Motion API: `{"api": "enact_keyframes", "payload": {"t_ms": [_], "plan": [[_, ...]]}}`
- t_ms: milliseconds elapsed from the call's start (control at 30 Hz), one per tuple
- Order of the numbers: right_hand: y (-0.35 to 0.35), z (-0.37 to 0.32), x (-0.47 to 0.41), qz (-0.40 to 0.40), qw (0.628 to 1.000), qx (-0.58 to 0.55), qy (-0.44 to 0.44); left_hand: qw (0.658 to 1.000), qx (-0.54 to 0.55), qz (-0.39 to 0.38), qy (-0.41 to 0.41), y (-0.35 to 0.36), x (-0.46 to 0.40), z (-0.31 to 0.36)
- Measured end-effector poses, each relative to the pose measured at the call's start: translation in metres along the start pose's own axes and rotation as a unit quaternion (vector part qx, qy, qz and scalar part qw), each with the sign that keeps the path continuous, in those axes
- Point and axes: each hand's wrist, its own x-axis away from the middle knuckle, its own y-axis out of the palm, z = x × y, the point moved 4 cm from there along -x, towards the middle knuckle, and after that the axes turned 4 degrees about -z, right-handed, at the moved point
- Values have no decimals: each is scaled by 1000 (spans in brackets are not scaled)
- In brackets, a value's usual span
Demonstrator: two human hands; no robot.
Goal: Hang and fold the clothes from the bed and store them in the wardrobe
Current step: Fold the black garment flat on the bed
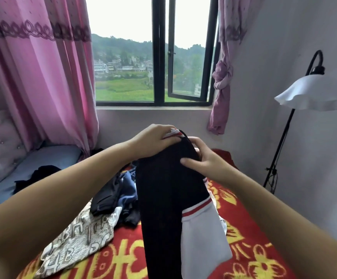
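Hands meet at the top of a black garment [163, 188] with white, red-striped cuffs: left hand [153, 140] grips its upper edge, right hand [201, 158] pinches just beside. Its length hangs straight down toward the bed [254, 248], above the heap of clothes [111, 198] lying left.

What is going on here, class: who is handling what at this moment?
A person holds up a black garment with white, red-striped sleeves above the red bed cover. The left hand grips its top edge; the right hand pinches it just below. A pile of clothes and a grey printed garment lie unfolded on the bed.
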Motion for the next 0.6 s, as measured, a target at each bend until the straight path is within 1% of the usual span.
{"api": "enact_keyframes", "payload": {"t_ms": [100, 167, 200, 267, 367, 433, 500, 600], "plan": [[-2, 41, 21, 41, 999, -33, 13, 1000, -6, -16, 14, -10, -3, 1], [2, 70, 34, 64, 997, 12, 42, 999, -19, -31, 30, -16, -3, 3], [10, 82, 39, 56, 996, 44, 53, 998, -29, -39, 36, -18, -3, 3], [31, 100, 43, 27, 994, 95, 41, 996, -57, -49, 42, -21, -1, 2], [53, 121, 39, -1, 983, 175, 46, 994, -86, -59, 32, -27, 3, -2], [61, 133, 42, -19, 975, 216, 54, 994, -75, -71, 30, -31, 9, -2], [73, 139, 46, -48, 965, 255, 30, 995, -47, -85, 31, -35, 19, 1], [83, 138, 40, -33, 958, 283, 0, 992, -15, -123, 11, -39, 31, 6]]}}
